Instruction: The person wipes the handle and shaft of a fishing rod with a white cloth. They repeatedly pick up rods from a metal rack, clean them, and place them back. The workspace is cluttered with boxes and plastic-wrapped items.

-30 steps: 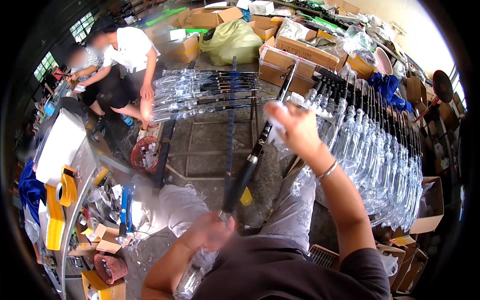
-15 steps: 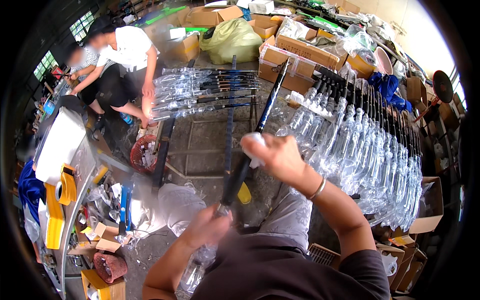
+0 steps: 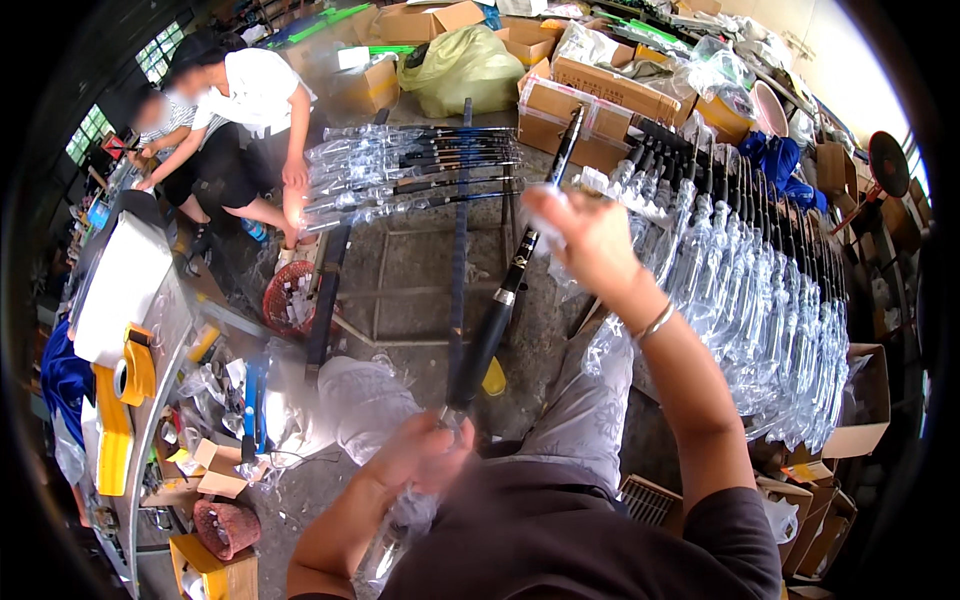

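A black fishing rod (image 3: pixel 486 340) slants up and away from my lap, with silver rings and a blue-marked upper section. My left hand (image 3: pixel 425 452) is closed round its lower end, where clear plastic wrap hangs below the fist. Farther up the shaft, my right hand (image 3: pixel 590 235) presses a white cloth (image 3: pixel 545 212) around the rod. Its fingers are closed over the cloth. To the right, many plastic-wrapped rods (image 3: pixel 735 290) lean side by side in a dense row. Ahead, several more wrapped rods (image 3: pixel 400 175) lie across a metal rack (image 3: pixel 458 260).
Two people (image 3: pixel 245 120) sit at the left by a worktable (image 3: pixel 165 390) holding yellow tape rolls (image 3: pixel 132 372). A red basket (image 3: pixel 290 300) stands on the floor beside the rack. Cardboard boxes (image 3: pixel 575 125) and a yellow-green sack (image 3: pixel 462 75) fill the back. A fan (image 3: pixel 887 163) stands far right.
My right hand has slid the cloth up along the rod, away from me, uncovering the silver ring and markings. My left hand keeps its hold on the lower end.
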`<state>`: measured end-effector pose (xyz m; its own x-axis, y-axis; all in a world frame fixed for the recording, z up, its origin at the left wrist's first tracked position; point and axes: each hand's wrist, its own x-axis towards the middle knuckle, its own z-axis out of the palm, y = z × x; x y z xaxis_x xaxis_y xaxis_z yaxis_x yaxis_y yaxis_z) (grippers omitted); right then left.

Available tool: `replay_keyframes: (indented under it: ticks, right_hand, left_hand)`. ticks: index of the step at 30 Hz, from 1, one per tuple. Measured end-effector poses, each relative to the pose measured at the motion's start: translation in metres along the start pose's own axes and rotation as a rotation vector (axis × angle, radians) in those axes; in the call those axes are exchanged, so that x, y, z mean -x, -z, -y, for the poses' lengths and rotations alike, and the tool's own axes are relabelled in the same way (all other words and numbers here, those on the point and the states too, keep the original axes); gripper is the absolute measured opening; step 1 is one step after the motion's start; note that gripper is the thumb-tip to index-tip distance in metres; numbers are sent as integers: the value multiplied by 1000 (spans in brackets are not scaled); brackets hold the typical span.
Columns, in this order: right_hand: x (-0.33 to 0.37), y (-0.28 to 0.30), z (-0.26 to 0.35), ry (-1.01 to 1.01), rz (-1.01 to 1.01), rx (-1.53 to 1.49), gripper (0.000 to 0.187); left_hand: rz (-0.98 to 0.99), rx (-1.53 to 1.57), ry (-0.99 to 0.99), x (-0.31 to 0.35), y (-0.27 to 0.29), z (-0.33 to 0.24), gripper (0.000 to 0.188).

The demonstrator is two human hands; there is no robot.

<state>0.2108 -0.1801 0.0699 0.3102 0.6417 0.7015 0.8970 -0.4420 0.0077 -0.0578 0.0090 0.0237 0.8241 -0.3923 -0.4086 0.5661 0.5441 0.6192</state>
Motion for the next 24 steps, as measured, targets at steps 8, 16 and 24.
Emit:
replay_keyframes:
  ticks: [8,16,24]
  right_hand:
    - [26,-16,21,-145,149,-142,48]
    - [14,-5,48,-125,299,-377,44]
    - [20,-13,65,-168,187,-664,46]
  left_hand:
    - [-558,-1204,-463,-10,-12,-8,24]
    - [-809,-1533,-671,-26,-4,-5,27]
    - [-921,-1618,-726,-38,0,-7,27]
